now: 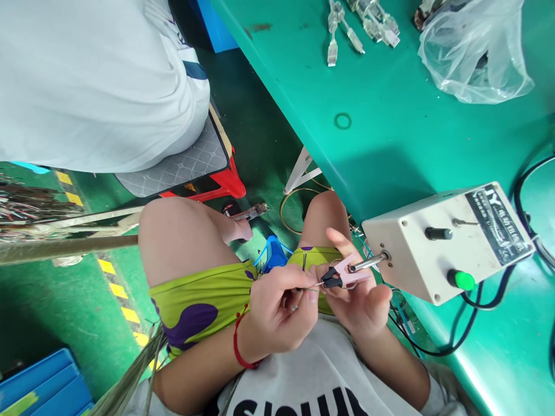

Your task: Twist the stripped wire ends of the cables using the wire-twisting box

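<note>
My left hand (pixel 281 312), with a red cord bracelet at its wrist, is closed in a pinch on the ends of thin wires (pixel 319 283). The wires meet the black jaws of a small pink-and-black clip (pixel 344 274). A metal shaft (pixel 368 262) joins this clip to a beige motor box (pixel 425 248) with a black knob, a toggle switch and a green button. Around and under the clip, my right hand (pixel 362 300) lies palm up with its fingers apart. Whether its hidden fingers touch the clip or wires cannot be seen.
The motor box stands at the edge of a green table (pixel 381 144). Clear USB connectors (pixel 375 23) and a plastic bag (pixel 477 58) lie farther back. A person in white sits on a stool (pixel 186 156) at left. Grey cables (pixel 134 375) hang beside my lap, near a blue crate (pixel 43 384).
</note>
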Tool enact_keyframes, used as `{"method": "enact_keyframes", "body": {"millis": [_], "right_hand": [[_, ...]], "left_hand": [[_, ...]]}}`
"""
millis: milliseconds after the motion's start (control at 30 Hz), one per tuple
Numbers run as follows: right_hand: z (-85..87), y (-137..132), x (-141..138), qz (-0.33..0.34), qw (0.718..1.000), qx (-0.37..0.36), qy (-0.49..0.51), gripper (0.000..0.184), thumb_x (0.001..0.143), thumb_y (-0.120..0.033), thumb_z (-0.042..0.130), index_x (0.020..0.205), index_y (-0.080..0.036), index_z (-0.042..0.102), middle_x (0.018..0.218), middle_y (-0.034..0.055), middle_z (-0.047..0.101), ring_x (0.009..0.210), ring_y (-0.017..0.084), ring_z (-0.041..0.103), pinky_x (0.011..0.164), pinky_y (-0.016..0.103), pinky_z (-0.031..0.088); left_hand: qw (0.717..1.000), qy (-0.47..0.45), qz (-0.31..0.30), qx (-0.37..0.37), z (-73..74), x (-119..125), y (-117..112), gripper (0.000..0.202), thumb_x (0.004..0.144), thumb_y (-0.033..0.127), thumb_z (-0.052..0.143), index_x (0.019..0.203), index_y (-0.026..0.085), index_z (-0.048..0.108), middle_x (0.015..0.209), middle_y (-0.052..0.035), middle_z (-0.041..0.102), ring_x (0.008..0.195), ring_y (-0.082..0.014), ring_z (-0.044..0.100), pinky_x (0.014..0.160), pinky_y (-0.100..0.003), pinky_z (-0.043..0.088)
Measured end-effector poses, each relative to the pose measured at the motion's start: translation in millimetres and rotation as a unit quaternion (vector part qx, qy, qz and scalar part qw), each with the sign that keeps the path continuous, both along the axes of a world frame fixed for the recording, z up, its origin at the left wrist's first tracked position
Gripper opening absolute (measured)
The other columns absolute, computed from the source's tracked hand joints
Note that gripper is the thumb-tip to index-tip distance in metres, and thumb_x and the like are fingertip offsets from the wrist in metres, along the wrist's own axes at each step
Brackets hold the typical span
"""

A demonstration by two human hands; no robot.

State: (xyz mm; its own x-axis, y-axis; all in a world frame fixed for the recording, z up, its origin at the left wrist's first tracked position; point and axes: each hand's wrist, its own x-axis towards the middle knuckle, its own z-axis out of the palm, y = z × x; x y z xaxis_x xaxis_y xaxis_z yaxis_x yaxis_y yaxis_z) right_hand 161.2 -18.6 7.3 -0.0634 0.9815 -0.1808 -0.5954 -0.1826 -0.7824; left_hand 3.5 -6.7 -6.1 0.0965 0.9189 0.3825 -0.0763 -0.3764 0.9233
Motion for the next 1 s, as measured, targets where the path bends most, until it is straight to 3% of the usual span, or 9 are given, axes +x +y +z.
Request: {"method": "enact_keyframes", "body": {"millis": [67,167,367,500,600,700,833,1000], "right_hand": [[-4.3,-3.0,1.6,0.025,1.000,-0.005,0.011,0.084,0.096,-0.082,0.082,0.162,-0.032,0.071,0.057,-0.0107,0.030,0.056,0.018,0.023,0.062,0.034,0.027],[-11.8,-7.7,0.7,0.022,1.000,0.004,0.015,0.078,0.094,-0.076,0.082,0.157,-0.031,0.074,0.057,-0.0097,0.034,0.055,0.019,0.028,0.063,0.036,0.030],[-28.8,-14.3,-6.0,-0.029,0.998,0.024,-0.049,0.053,0.097,-0.073,0.079,0.126,-0.030,0.090,0.061,-0.0063,0.038,0.057,0.020,0.034,0.064,0.039,0.037],[-30.0,-22.1,-10.6,-0.066,0.995,0.013,-0.076,0.041,0.098,-0.070,0.082,0.099,-0.030,0.089,0.058,-0.0062,0.034,0.060,0.021,0.037,0.065,0.039,0.039],[-23.2,-37.6,-13.1,-0.086,0.991,0.012,-0.098,0.031,0.102,-0.057,0.086,0.093,-0.028,0.086,0.062,-0.0045,0.043,0.065,0.021,0.043,0.068,0.038,0.041],[-10.4,-55.5,-15.7,-0.073,0.991,0.017,-0.110,0.017,0.107,-0.044,0.085,0.102,-0.028,0.083,0.071,-0.0030,0.054,0.068,0.020,0.047,0.068,0.036,0.041],[10.8,-64.7,-21.2,-0.051,0.993,0.040,-0.095,0.010,0.107,-0.040,0.085,0.111,-0.031,0.084,0.071,-0.0047,0.053,0.064,0.018,0.044,0.063,0.034,0.039],[29.1,-59.3,-25.0,-0.065,0.995,0.034,-0.074,0.005,0.107,-0.036,0.084,0.107,-0.033,0.088,0.069,-0.0020,0.067,0.064,0.020,0.058,0.067,0.037,0.046]], "left_hand": [[1.000,-0.004,-0.003,-0.001,-0.5,-0.3,-0.7,0.016,0.110,0.013,0.070,0.122,0.023,0.066,0.075,0.0047,0.059,0.059,-0.0119,0.061,0.054,-0.021,0.047],[1.000,-0.013,-0.009,-0.005,-1.5,-1.4,-2.0,0.016,0.110,0.013,0.069,0.123,0.023,0.067,0.074,0.0048,0.059,0.060,-0.0125,0.062,0.055,-0.021,0.048],[0.999,-0.032,-0.016,-0.014,-2.0,-3.2,-5.4,0.016,0.111,0.013,0.070,0.125,0.021,0.068,0.082,0.0016,0.067,0.059,-0.0107,0.058,0.054,-0.022,0.047],[0.995,-0.100,0.000,0.015,2.0,-3.9,-6.0,0.017,0.113,0.013,0.066,0.129,0.020,0.069,0.082,0.0036,0.061,0.060,-0.0100,0.054,0.055,-0.022,0.049],[0.990,-0.130,-0.001,0.053,5.2,-5.5,-7.3,0.024,0.112,0.010,0.065,0.135,0.019,0.068,0.082,0.0048,0.058,0.059,-0.0093,0.051,0.053,-0.022,0.045],[0.991,-0.109,-0.013,0.079,7.0,-6.7,-10.7,0.026,0.112,0.011,0.066,0.137,0.020,0.068,0.079,0.0053,0.058,0.059,-0.0103,0.053,0.056,-0.024,0.049],[0.989,-0.066,-0.052,0.121,9.8,-5.7,-15.2,0.024,0.114,0.015,0.062,0.137,0.020,0.067,0.080,0.0034,0.069,0.060,-0.0124,0.061,0.063,-0.026,0.056],[0.985,-0.039,-0.067,0.154,14.2,-2.4,-18.2,0.022,0.114,0.017,0.062,0.135,0.021,0.066,0.081,0.0017,0.076,0.059,-0.0139,0.066,0.061,-0.027,0.057]]}}
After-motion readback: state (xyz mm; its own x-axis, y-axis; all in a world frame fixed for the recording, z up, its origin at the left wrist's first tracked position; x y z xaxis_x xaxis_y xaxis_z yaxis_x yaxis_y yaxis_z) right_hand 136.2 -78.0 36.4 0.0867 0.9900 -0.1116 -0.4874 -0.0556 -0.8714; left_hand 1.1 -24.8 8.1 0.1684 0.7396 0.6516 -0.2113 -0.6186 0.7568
